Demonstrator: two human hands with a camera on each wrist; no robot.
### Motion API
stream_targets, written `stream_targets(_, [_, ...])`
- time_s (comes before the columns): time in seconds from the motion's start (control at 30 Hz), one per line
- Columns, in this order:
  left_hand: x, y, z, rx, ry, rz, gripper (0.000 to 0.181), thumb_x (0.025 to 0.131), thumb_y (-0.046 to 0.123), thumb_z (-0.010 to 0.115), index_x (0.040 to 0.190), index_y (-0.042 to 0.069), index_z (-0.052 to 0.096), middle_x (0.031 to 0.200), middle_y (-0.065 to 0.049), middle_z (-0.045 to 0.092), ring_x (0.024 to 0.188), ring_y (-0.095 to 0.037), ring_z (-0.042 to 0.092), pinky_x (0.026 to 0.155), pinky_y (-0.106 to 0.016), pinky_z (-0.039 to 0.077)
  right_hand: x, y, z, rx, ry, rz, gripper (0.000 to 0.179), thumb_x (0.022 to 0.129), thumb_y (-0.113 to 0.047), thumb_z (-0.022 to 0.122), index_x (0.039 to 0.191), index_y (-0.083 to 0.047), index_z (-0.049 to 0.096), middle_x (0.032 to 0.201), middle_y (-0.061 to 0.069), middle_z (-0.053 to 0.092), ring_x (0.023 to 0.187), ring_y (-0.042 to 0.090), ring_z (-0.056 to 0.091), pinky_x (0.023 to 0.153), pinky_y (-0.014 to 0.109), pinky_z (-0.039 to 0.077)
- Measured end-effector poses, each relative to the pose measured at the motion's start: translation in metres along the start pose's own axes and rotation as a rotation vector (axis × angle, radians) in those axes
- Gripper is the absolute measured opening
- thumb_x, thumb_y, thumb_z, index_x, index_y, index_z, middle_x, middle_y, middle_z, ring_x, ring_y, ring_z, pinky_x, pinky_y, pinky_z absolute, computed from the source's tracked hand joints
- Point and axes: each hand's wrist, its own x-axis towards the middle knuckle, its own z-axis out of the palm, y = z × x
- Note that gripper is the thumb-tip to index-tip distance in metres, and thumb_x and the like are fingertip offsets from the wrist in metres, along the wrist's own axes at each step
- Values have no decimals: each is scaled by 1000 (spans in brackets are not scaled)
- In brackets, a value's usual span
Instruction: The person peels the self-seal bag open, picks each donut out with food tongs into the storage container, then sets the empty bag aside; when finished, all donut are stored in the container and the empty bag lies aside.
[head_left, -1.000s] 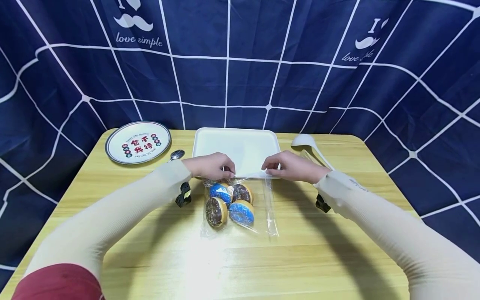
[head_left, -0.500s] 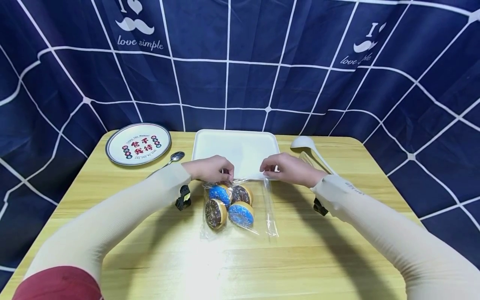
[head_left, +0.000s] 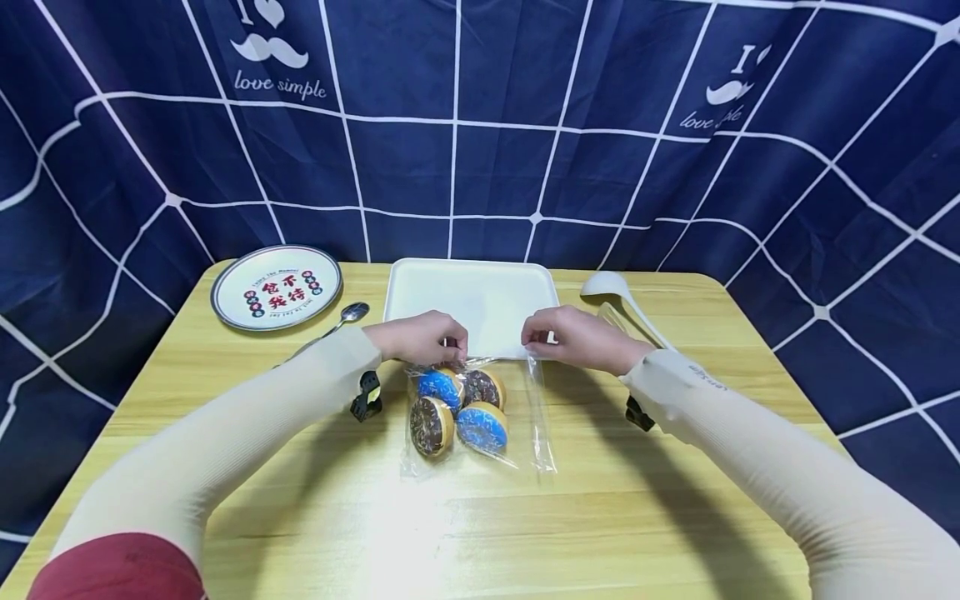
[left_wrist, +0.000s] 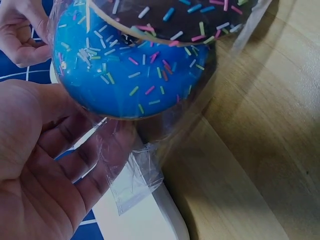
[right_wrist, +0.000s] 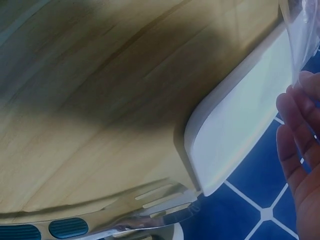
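Observation:
A clear plastic bag (head_left: 542,446) lies on the table with doughnuts inside, two with blue icing (head_left: 482,427) and two with chocolate icing (head_left: 431,427), all dotted with sprinkles. My left hand (head_left: 423,337) pinches the bag's far edge, just behind the doughnuts. At the far right corner my right hand (head_left: 577,337) pinches the same edge between thumb and fingertips. In the left wrist view a blue doughnut (left_wrist: 130,75) sits close by my fingers, under the film. The right wrist view catches a strip of film (right_wrist: 297,45) running up from the right fingertips.
Right behind the bag stands a white rectangular tray (head_left: 480,287). A patterned plate (head_left: 276,267) and a metal spoon (head_left: 354,312) lie left. On the right are a white ladle (head_left: 609,284) and a slotted utensil (right_wrist: 150,202) with teal handle inlays. A blue checked cloth (head_left: 495,167) hangs behind.
The head view has tilted up slightly, so everything sits a little lower in it. Both hands keep their hold on the bag's edge, the right fingers shifting only slightly.

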Motion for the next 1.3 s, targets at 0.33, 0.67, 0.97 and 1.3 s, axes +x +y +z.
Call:
stream_targets(0.33, [-2, 1, 0, -2, 3, -2, 19, 105, 6, 57, 92, 8, 70, 91, -5, 73, 80, -11, 61, 80, -25, 51, 1, 1, 0, -26, -2, -15, 8, 96, -5, 72, 104, -5, 74, 97, 2, 74, 86, 12, 65, 78, 35, 58])
stream_targets(0.67, [-3, -1, 0, -6, 13, 18, 18, 105, 6, 56, 92, 7, 70, 90, -5, 73, 79, -10, 59, 78, -25, 51, 3, 2, 1, 29, 12, -23, 8, 96, 2, 69, 101, 0, 75, 93, 5, 75, 82, 12, 64, 76, 31, 57])
stream_targets(0.97, [-5, 0, 0, -39, 4, -13, 20, 106, 3, 52, 94, 6, 69, 94, -8, 74, 78, -10, 60, 74, -23, 50, 1, 2, -1, 33, 31, -36, 12, 96, 4, 67, 100, -2, 77, 95, 8, 77, 84, 13, 66, 77, 32, 58])
stream_targets(1.3, [-7, 1, 0, -13, 10, -5, 21, 106, 3, 52, 94, 5, 68, 91, -6, 70, 77, -11, 57, 78, -26, 50, -2, -1, 0, 5, 56, -72, 9, 100, 0, 65, 103, -3, 73, 96, 9, 72, 85, 14, 61, 78, 34, 55])
